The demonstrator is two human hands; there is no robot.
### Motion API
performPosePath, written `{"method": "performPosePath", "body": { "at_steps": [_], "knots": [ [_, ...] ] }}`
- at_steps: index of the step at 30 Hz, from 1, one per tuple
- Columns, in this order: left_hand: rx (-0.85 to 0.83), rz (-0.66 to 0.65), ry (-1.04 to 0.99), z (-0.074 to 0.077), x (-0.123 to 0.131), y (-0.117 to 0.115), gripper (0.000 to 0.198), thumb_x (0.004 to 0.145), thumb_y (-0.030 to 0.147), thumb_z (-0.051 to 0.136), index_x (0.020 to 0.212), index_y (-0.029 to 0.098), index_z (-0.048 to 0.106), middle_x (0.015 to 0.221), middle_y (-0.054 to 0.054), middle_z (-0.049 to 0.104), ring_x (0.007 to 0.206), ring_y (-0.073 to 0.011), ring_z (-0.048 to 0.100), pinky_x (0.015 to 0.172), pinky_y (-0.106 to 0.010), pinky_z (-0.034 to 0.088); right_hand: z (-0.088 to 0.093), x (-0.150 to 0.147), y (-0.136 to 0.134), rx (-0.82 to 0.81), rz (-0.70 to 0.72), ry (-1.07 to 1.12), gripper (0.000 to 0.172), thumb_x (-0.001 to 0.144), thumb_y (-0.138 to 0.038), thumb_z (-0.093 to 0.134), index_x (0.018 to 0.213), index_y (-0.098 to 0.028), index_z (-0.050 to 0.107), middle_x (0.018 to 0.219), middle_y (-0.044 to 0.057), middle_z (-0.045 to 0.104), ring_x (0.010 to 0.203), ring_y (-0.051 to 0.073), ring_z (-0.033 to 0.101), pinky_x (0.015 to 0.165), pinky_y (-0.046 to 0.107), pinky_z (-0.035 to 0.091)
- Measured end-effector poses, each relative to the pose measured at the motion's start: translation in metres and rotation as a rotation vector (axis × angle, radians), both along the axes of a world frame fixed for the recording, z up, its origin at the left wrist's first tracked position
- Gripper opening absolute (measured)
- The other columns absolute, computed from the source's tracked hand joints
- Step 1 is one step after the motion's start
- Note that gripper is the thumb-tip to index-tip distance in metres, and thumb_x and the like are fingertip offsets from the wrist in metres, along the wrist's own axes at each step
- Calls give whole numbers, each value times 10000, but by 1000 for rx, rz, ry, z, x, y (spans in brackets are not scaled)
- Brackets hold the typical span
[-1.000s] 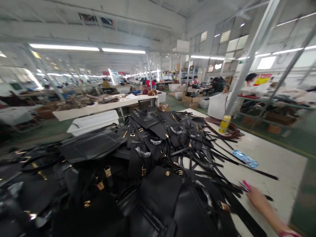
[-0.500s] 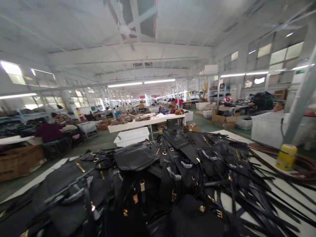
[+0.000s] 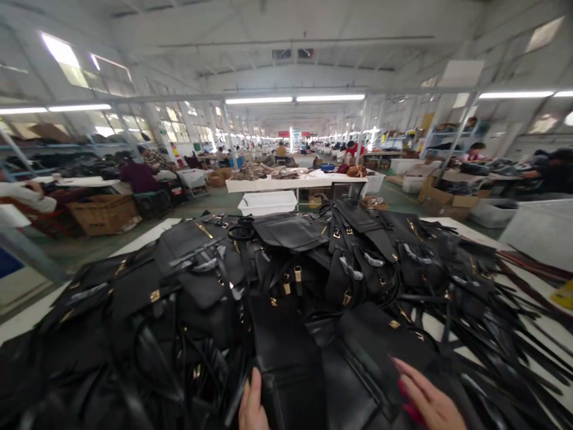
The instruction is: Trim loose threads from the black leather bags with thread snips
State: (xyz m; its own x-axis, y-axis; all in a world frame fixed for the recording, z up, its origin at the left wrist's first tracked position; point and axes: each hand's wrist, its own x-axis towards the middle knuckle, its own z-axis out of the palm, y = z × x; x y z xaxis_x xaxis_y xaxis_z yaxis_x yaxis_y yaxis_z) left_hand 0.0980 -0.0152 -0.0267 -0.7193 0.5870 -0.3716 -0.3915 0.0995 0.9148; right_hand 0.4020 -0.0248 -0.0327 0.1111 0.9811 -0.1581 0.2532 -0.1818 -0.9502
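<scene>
A big heap of black leather bags (image 3: 286,280) with gold clasps covers the white table (image 3: 27,313) in front of me. My left hand (image 3: 252,406) shows only partly at the bottom edge, its fingers resting against the left edge of the nearest black bag (image 3: 290,364). My right hand (image 3: 425,399) reaches in from the lower right and lies over another black bag (image 3: 371,340) with fingers stretched out. A pink object (image 3: 405,407) shows under its palm. Loose black straps (image 3: 496,334) fan out on the right.
A yellow bottle (image 3: 564,294) stands at the right edge beside a white bin (image 3: 537,230). Beyond the heap are a white tub (image 3: 267,202), a long white worktable (image 3: 295,182), cardboard boxes (image 3: 102,214) and other people seated at benches.
The view swung up and left, then back down over the heap. My right hand, at the table's right side with the pink object a second ago, now lies on a bag. My left hand has appeared.
</scene>
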Motion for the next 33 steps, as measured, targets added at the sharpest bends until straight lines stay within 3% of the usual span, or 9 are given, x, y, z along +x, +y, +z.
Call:
{"method": "performPosePath", "body": {
  "at_steps": [3, 5, 9, 15, 22, 29, 33],
  "knots": [
    [25, -15, -146, -12, -10, -5, 209, 682, 400, 591, 795, 238, 658, 891, -35, 674, 1077, -253, 501, 954, -374, 376, 20, -99, 7, 132, 252, -66, 331, 798, -402, 507, 1047, -206, 602, 1047, 66, 632, 1004, 246, 550, 869, 302, 443],
    [46, -3, -220, -14, -14, -9, 230, 696, 381, 587, 845, 216, 643, 926, -47, 668, 1077, -245, 503, 959, -377, 368, 33, -149, 9, 206, 439, -88, 268, 813, -323, 490, 1031, -208, 597, 968, 58, 641, 920, 225, 577, 812, 283, 455],
    [89, 7, -374, -11, -16, -15, 179, 763, 299, 531, 881, 195, 617, 1012, -42, 638, 1092, -205, 491, 991, -354, 324, 39, -198, 13, 208, 564, -188, 208, 782, -208, 514, 965, -207, 614, 850, 37, 631, 795, 195, 584, 734, 248, 447],
    [115, 26, -433, -14, -15, -15, 185, 771, 281, 542, 921, 188, 599, 1083, -36, 602, 1122, -182, 460, 1013, -317, 285, 30, -209, 23, 158, 583, -258, 203, 752, -165, 525, 925, -204, 625, 819, 23, 628, 771, 189, 580, 707, 240, 425],
    [121, 28, -389, -20, -14, -15, 208, 769, 276, 549, 947, 176, 590, 1179, -47, 544, 1163, -184, 414, 1026, -308, 253, 33, -213, 30, 136, 573, -239, 240, 740, -151, 542, 950, -221, 635, 800, 8, 629, 759, 178, 575, 698, 239, 417],
    [87, -5, -320, -14, -15, -13, 234, 763, 288, 552, 961, 170, 590, 1054, -45, 614, 1064, -183, 500, 996, -317, 297, 38, -205, 42, 75, 638, -193, 223, 677, -102, 539, 822, -204, 673, 699, -19, 646, 684, 169, 578, 666, 224, 419],
    [108, -60, -283, -12, -15, -13, 269, 771, 320, 540, 988, 167, 581, 983, -41, 640, 1013, -179, 531, 978, -319, 317, 39, -202, 49, 47, 678, -181, 152, 659, -99, 538, 680, -190, 658, 637, -35, 637, 580, 148, 552, 548, 202, 399]
  ]
}}
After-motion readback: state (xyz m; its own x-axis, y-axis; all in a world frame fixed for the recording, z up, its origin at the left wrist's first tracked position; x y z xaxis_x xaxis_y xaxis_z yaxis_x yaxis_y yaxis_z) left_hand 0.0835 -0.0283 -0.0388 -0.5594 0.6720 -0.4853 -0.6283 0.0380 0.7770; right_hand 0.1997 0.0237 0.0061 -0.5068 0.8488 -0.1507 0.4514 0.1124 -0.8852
